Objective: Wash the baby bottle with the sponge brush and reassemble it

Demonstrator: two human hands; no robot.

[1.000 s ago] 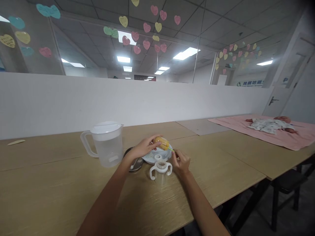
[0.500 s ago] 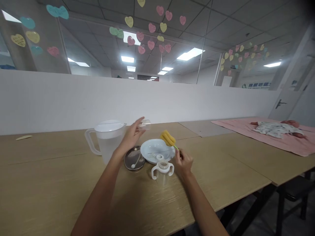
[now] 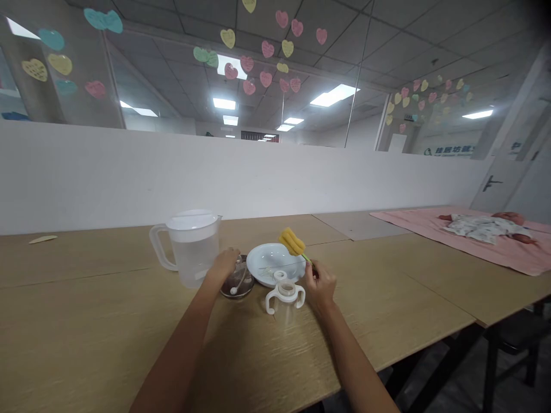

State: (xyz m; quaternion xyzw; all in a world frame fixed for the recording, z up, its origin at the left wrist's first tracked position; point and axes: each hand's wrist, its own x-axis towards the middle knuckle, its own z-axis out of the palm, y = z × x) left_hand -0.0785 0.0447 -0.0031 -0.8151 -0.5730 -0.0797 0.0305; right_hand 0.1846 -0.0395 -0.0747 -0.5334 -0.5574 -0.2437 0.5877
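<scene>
My left hand (image 3: 225, 265) reaches over the left rim of a round metal dish (image 3: 238, 294). Its fingers are closed at the top of a small clear cap, which is mostly hidden and hard to see against the dish. A straw with a white, weighted end (image 3: 233, 290) lies in that dish. In my right hand (image 3: 322, 283) is the green handle of a bottle brush with a yellow sponge head (image 3: 292, 241), raised above the right side of a white bowl (image 3: 269, 252). A clear bottle with two white handles (image 3: 285, 304) stands upright before the bowl. Small clear and white parts lie in the bowl.
A lidded plastic pitcher (image 3: 193, 246) holding clear liquid stands left of the dish. On the right, a baby doll (image 3: 477, 226) in patterned clothing lies on a pink cloth (image 3: 413, 222). A flat, pale, oval piece (image 3: 43, 239) lies at far left. A white wall backs the table.
My left hand has come down from above the bowl's back left to the metal dish, bringing the clear cap with it. The right hand and the sponge brush have hardly moved.
</scene>
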